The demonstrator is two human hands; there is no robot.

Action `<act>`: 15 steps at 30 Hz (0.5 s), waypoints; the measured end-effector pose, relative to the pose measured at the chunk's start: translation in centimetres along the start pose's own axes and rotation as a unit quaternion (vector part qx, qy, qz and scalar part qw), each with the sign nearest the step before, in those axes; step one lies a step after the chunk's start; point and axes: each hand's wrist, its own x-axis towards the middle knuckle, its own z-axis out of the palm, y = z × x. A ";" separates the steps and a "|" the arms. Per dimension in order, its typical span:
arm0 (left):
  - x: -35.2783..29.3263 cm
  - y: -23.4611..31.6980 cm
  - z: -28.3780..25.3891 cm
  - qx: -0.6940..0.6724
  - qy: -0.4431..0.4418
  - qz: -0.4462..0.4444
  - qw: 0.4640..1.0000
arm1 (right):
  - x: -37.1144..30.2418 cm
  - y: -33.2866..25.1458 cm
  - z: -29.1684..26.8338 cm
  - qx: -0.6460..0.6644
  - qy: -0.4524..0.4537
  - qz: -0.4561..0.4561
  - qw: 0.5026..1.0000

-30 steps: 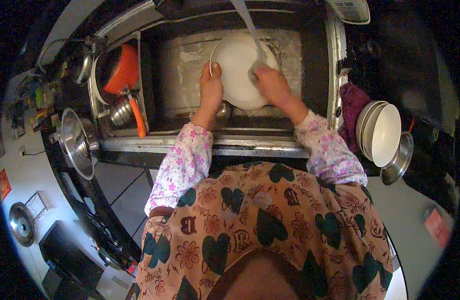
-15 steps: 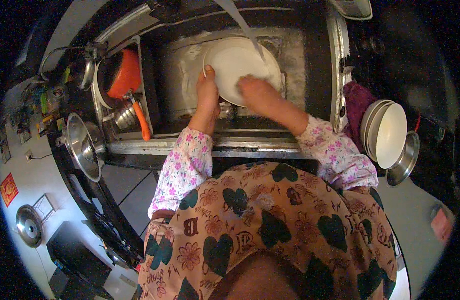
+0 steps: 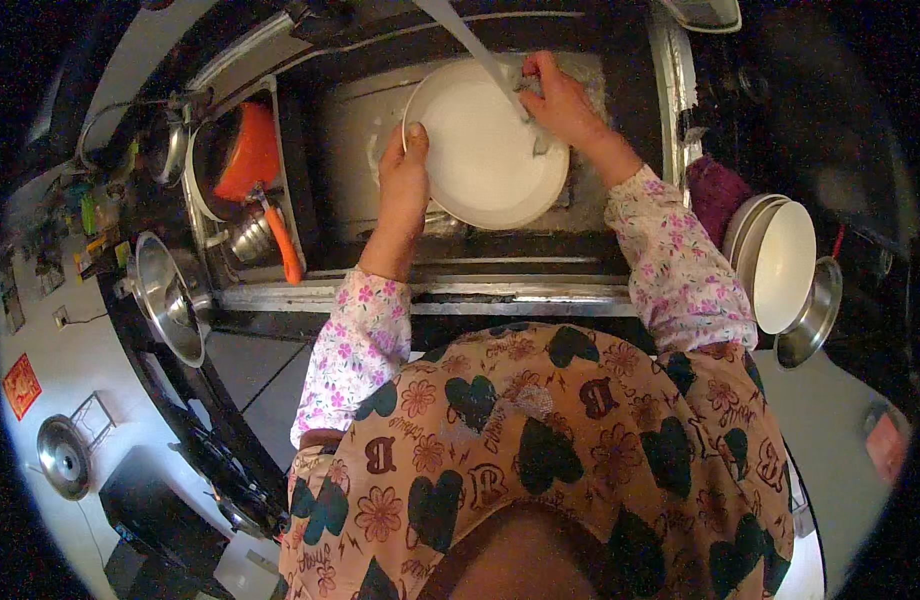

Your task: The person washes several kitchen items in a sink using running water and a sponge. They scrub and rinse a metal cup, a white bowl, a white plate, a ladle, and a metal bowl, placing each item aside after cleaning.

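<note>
A round white plate is tilted over the sink, its inner face toward me. My left hand grips the plate's left rim, thumb on top and fingers mostly hidden underneath. At the far right rim, my right hand is closed with bent fingers; thumb and forefinger appear to straddle the rim, though the other fingertips are hidden. A pale grey spout slants down from the top to the plate beside my right hand. Wet, shiny streaks show on the plate there.
Left of the sink sits an orange pan with an orange handle. A steel basin stands farther left. On the right are stacked white bowls, a steel bowl and a purple cloth. The sink's front edge lies before me.
My right hand has moved from the plate's inner face up and right to its far right rim. The plate has shifted slightly toward me, with my left hand still on it.
</note>
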 end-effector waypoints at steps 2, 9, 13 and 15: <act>-0.5 1.4 0.8 -0.015 0.033 0.023 0.999 | -0.6 0.6 0.9 0.064 0.048 0.086 0.993; -0.5 0.1 3.6 0.032 0.111 0.210 0.971 | -9.6 -1.5 8.4 0.512 0.139 0.438 0.726; -1.7 -1.1 1.8 0.033 0.025 0.201 0.979 | -9.4 -3.2 6.1 0.570 0.069 0.442 0.690; -2.3 0.0 0.5 0.030 -0.013 0.173 0.984 | -7.6 -1.4 4.1 0.462 0.069 0.371 0.803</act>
